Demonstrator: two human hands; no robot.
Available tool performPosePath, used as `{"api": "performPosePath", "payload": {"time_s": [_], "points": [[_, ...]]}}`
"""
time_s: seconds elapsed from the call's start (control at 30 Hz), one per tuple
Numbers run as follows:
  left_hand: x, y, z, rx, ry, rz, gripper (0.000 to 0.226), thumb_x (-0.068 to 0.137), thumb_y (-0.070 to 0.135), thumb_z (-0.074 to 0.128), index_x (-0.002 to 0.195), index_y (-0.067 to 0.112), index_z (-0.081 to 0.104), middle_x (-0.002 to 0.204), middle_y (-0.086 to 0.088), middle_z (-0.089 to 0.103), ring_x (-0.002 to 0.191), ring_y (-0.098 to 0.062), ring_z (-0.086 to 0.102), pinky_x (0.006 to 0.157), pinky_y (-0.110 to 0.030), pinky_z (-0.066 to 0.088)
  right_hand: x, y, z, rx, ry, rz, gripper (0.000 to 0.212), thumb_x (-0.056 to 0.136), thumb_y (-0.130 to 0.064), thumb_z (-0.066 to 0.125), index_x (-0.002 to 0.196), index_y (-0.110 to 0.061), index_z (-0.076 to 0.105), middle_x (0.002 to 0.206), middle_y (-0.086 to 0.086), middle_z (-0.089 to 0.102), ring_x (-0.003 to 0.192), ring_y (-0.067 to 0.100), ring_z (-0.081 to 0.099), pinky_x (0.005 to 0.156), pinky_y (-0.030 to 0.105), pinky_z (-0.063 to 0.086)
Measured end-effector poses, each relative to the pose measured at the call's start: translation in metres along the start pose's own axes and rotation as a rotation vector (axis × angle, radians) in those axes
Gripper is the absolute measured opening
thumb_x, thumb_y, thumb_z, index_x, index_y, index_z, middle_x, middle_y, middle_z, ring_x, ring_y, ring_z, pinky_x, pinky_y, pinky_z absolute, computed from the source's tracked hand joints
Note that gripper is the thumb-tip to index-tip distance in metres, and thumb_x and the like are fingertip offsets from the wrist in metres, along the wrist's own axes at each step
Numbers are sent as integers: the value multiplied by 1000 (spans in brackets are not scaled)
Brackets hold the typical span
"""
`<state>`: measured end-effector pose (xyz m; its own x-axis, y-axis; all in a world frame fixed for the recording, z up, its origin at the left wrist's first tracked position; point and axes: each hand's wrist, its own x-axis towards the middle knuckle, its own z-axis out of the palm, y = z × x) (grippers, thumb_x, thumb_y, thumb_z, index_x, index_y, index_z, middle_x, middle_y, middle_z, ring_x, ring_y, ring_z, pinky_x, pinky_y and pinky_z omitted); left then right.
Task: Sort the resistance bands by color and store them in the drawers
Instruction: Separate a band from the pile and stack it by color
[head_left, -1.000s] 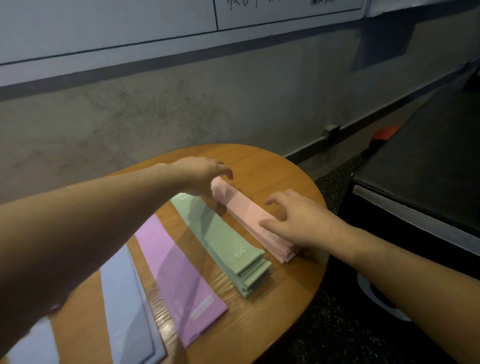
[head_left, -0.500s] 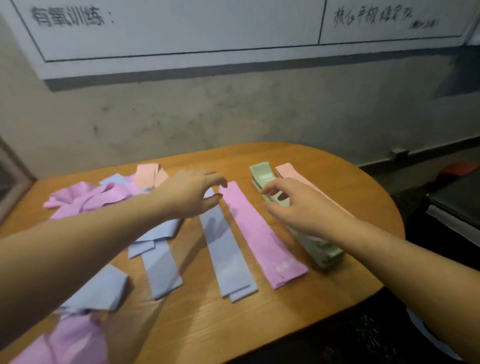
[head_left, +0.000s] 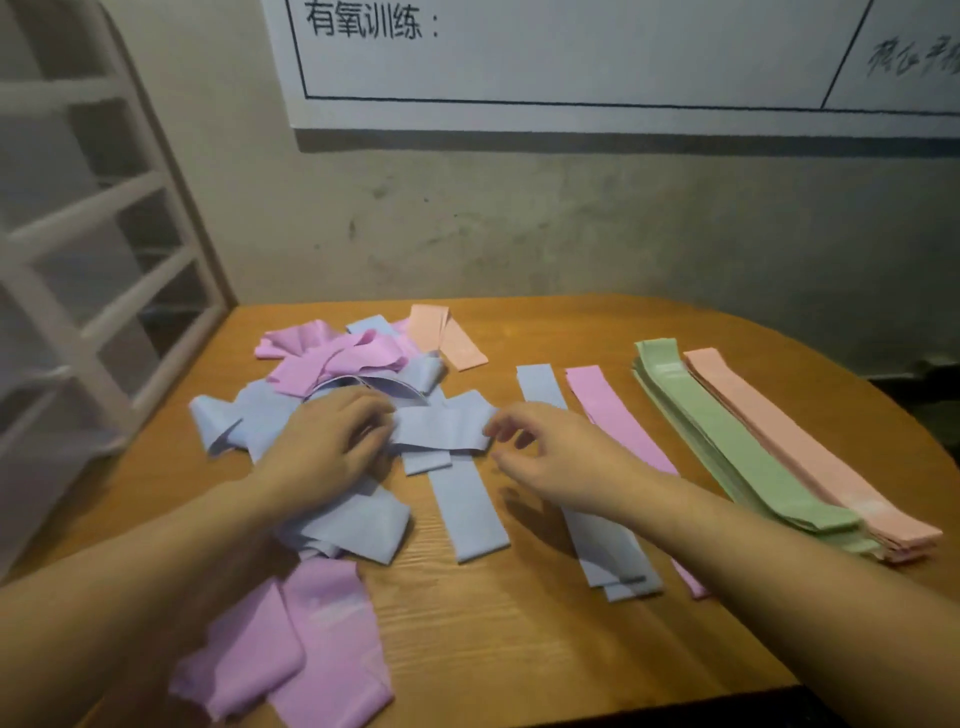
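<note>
On the wooden table lies a jumbled pile of blue bands and purple bands, with a peach band at its far edge. To the right, sorted rows run side by side: a blue row, a purple strip, a green stack and a peach stack. My left hand rests on the pile, its fingers curled over the left end of a folded blue band. My right hand hovers at that band's right end, fingers and thumb apart.
A white drawer unit stands at the table's left edge against the wall. More purple bands lie near the front edge, and a flat blue strip lies between my arms. The table's right edge curves away beyond the peach stack.
The view has swung left from the sorted stacks to the mixed pile. Both hands have moved left onto the pile, and my left hand has taken the folded blue band.
</note>
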<state>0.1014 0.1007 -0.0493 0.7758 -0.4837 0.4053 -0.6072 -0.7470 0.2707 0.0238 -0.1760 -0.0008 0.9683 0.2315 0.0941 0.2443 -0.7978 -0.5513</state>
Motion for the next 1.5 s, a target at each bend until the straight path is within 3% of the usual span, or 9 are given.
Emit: {"api": "performPosePath", "payload": {"time_s": [0.13,0.33,0.57,0.67,0.9,1.13,1.23,1.4,1.5], "points": [[10,4,6,54,85,-43,25,96,38,47,110,29,65,119,13,64,113,-13,56,97,-39,37,20,-5,16,9,10,5,22,94,-26,59,116,-27,65,111,-7,65,97,10,60,80,23,46],[44,-3,17,59,-47,-123,44,97,48,31,122,29,62,132,9,59,128,-13,48,119,-49,21,61,-3,31,64,106,48,22,99,-26,55,117,-25,67,108,-9,64,94,7,59,82,25,52],[35,-21,39,26,-48,-125,47,97,57,25,120,37,62,119,15,60,114,-13,54,101,-44,37,123,12,44,83,169,38,20,98,-20,53,111,-25,68,106,-5,66,91,11,60,82,32,52],[35,-22,39,-34,3,-126,44,98,56,27,115,36,63,118,18,58,114,-8,51,101,-41,35,153,18,50,60,169,30,21,97,-15,54,111,-22,68,109,-2,65,93,13,60,79,26,49],[37,-25,42,-53,29,-149,45,95,57,29,121,33,57,138,16,49,130,-5,41,107,-35,30,224,26,62,-82,148,24,32,100,-13,48,127,-18,65,132,4,64,120,23,58,98,31,43],[37,-24,43,-32,8,-160,49,94,61,27,122,34,57,140,16,49,134,-2,38,109,-36,28,253,35,68,-374,34,-35,34,101,-31,51,129,-18,65,129,8,66,115,32,61,90,38,50],[37,-23,42,-28,-5,-161,49,94,61,27,123,35,56,140,16,48,134,-3,38,111,-39,28,249,38,65,-519,105,-93,29,101,-41,49,111,-26,72,112,2,73,101,28,64,76,36,45],[36,-22,40,-35,0,-155,47,95,59,29,123,33,57,140,15,48,133,-4,39,112,-41,28,238,37,59,-438,261,-91,13,95,-41,63,91,-30,68,100,-4,71,97,22,60,77,35,36],[36,-22,40,-34,23,-144,46,95,58,31,121,32,59,138,14,50,132,-5,41,110,-41,30,227,41,56,-357,321,-64,24,90,-44,69,78,-27,57,91,-7,66,90,21,57,73,37,41]]}}
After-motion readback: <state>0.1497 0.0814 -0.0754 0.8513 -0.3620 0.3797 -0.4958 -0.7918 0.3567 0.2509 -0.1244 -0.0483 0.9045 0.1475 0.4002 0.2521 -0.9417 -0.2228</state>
